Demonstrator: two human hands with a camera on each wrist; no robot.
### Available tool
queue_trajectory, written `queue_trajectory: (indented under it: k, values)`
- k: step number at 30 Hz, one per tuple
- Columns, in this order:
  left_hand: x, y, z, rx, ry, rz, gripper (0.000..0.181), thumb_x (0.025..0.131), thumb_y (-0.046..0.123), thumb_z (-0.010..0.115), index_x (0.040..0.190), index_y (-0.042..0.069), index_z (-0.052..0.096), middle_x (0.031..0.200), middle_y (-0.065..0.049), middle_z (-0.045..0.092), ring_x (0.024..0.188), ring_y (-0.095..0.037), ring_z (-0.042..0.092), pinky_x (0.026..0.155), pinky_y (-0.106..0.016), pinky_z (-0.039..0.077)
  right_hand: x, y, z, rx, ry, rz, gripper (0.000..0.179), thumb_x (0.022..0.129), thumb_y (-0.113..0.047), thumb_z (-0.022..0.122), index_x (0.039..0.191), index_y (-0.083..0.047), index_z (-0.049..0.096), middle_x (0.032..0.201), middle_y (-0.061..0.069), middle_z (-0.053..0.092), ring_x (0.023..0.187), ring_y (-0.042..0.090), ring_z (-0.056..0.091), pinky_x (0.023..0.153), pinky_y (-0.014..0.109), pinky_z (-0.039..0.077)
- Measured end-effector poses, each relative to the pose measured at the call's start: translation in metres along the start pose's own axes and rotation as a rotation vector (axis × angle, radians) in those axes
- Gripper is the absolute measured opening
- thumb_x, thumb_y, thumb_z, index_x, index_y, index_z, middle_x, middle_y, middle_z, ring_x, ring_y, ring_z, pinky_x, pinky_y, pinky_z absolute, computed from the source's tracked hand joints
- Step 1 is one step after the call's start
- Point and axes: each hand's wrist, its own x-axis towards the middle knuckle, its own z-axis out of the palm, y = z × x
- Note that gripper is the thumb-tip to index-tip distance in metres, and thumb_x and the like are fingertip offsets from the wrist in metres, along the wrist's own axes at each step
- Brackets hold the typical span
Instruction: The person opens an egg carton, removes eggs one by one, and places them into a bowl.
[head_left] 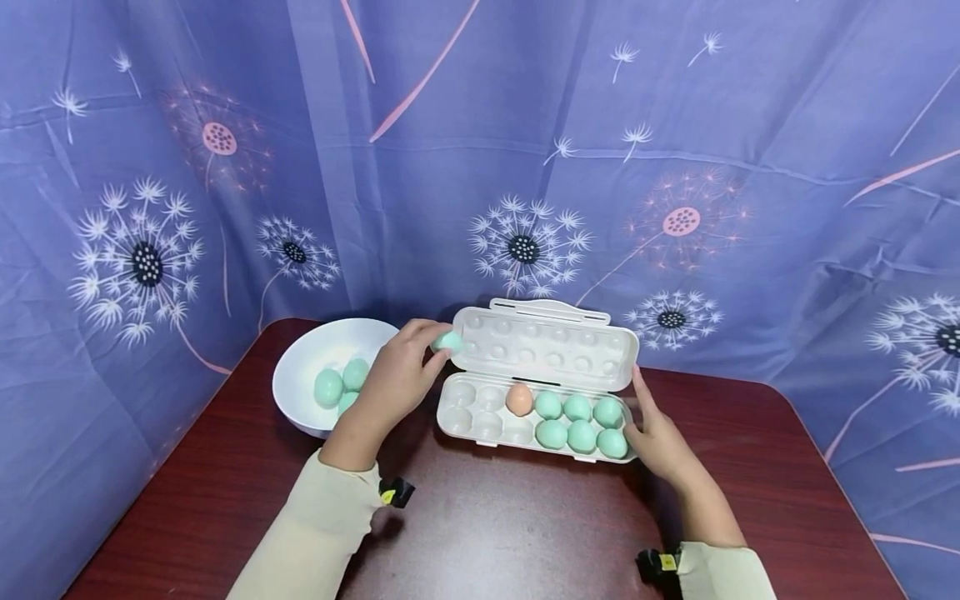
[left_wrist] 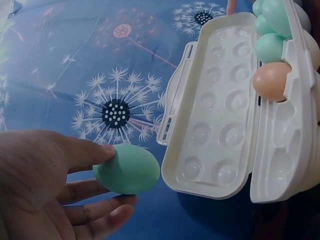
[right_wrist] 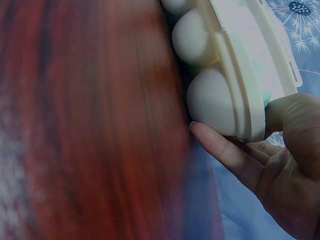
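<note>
Blue-violet cloth (head_left: 420, 192) printed with dandelions rises behind and beside a dark red wood-grain table (head_left: 510, 517), whose far edge runs near the opened lid and whose surface stretches from the carton toward the person. Two arms in cream sleeves (head_left: 307, 525) reach forward over it. The left arm bends inward past the bowl, and its left hand (head_left: 401, 367) has thumb and fingertips pinching a green egg; the right hand (head_left: 666, 443) grips the carton's right end, thumb by the base and a finger extended up to the lid. White and long, the egg carton (head_left: 488, 427) stands open on the table, its dimpled lid (head_left: 540, 343) folded back toward the cloth. Left of it sits the white bowl (head_left: 294, 387), with a strip of tabletop between them; three green eggs (head_left: 327, 388) show inside, one partly hidden by the forearm. Six more green eggs (head_left: 577, 407) fill the carton's right half, and beside them, in the back row, is one orange egg (head_left: 519, 400). The held egg (left_wrist: 132, 170) hovers just beside the lid's left end. Five cups toward that end show their hollows, one of them directly before the orange egg.
</note>
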Motion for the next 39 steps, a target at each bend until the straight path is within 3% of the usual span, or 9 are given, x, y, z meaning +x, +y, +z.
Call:
queue_trajectory:
  k: [7, 13, 19, 24, 30, 39]
  values:
    - [0.002, -0.007, -0.005, -0.005, 0.013, -0.043, 0.039, 0.099, 0.021, 0.065, 0.135, 0.007, 0.064, 0.134, -0.013, 0.062, 0.104, -0.029, 0.067, 0.091, -0.044, 0.055, 0.0, 0.002, 0.001, -0.008, 0.006, -0.026, 0.095, 0.094, 0.005, 0.048, 0.163, -0.027, -0.009, 0.142, 0.028, 0.055, 0.086, 0.021, 0.061, 0.066, 0.024, 0.048]
    - [0.002, -0.014, -0.011, -0.009, 0.024, -0.064, 0.039, 0.098, 0.019, 0.065, 0.136, 0.007, 0.063, 0.134, -0.015, 0.062, 0.118, -0.033, 0.064, 0.1, -0.048, 0.053, 0.0, 0.002, 0.002, -0.002, 0.01, -0.033, 0.094, 0.093, 0.006, 0.048, 0.163, -0.024, -0.007, 0.141, 0.029, 0.056, 0.095, 0.027, 0.061, 0.069, 0.023, 0.049]
    - [0.003, -0.022, -0.017, 0.003, 0.027, -0.115, 0.04, 0.099, 0.02, 0.063, 0.137, 0.007, 0.062, 0.137, -0.017, 0.06, 0.124, -0.035, 0.061, 0.105, -0.05, 0.049, -0.001, -0.001, 0.0, -0.007, 0.011, -0.034, 0.092, 0.094, 0.006, 0.049, 0.164, -0.021, -0.005, 0.139, 0.031, 0.056, 0.092, 0.026, 0.061, 0.068, 0.024, 0.048]
    - [0.003, -0.028, -0.023, 0.039, -0.016, -0.187, 0.041, 0.101, 0.02, 0.06, 0.139, 0.006, 0.059, 0.14, -0.02, 0.057, 0.129, -0.039, 0.057, 0.11, -0.053, 0.044, 0.0, 0.0, 0.0, -0.02, 0.015, -0.029, 0.091, 0.094, 0.005, 0.049, 0.164, -0.02, -0.002, 0.139, 0.03, 0.056, 0.089, 0.024, 0.062, 0.07, 0.024, 0.048]
    - [0.004, -0.039, -0.028, 0.086, -0.067, -0.228, 0.041, 0.099, 0.017, 0.059, 0.137, 0.002, 0.059, 0.138, -0.025, 0.058, 0.129, -0.042, 0.055, 0.111, -0.054, 0.043, 0.001, 0.0, -0.001, -0.035, 0.019, -0.037, 0.09, 0.094, 0.006, 0.049, 0.164, -0.019, -0.001, 0.139, 0.03, 0.057, 0.097, 0.028, 0.062, 0.072, 0.024, 0.048]
    - [0.004, -0.049, -0.03, 0.136, -0.251, -0.308, 0.041, 0.098, 0.017, 0.059, 0.136, 0.001, 0.061, 0.136, -0.025, 0.061, 0.13, -0.042, 0.055, 0.112, -0.054, 0.043, 0.001, 0.002, -0.001, -0.043, 0.012, -0.018, 0.09, 0.094, 0.004, 0.048, 0.164, -0.021, -0.002, 0.14, 0.029, 0.056, 0.095, 0.028, 0.061, 0.071, 0.025, 0.048]
